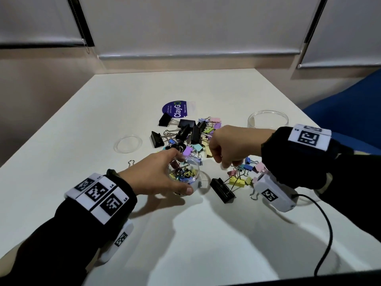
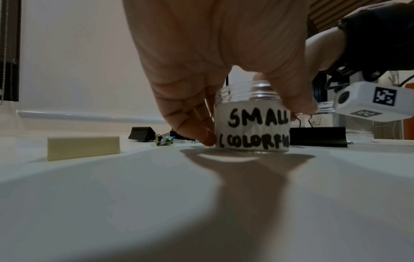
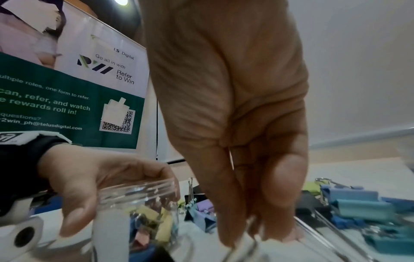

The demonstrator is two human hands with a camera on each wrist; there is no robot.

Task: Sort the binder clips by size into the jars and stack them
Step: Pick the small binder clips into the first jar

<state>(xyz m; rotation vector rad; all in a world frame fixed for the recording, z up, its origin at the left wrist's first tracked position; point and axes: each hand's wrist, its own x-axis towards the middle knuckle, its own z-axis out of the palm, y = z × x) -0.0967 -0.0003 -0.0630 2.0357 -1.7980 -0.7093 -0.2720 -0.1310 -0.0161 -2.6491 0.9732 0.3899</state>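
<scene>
Your left hand [image 1: 156,174] grips the small jar [image 2: 252,122] on the table [image 1: 206,234] | right hand [image 1: 223,146] fingers [image 3: 280,203] pinch a wire handle (clip body hidden) | risk: it snags neighbouring clips [image 1: 243,174], dragging them along.

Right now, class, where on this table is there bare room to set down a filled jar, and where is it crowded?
Bare: the near table in front of both hands, and the left side beyond the lid. Crowded: the clip pile behind the small jar, and the clips under the right hand.
</scene>
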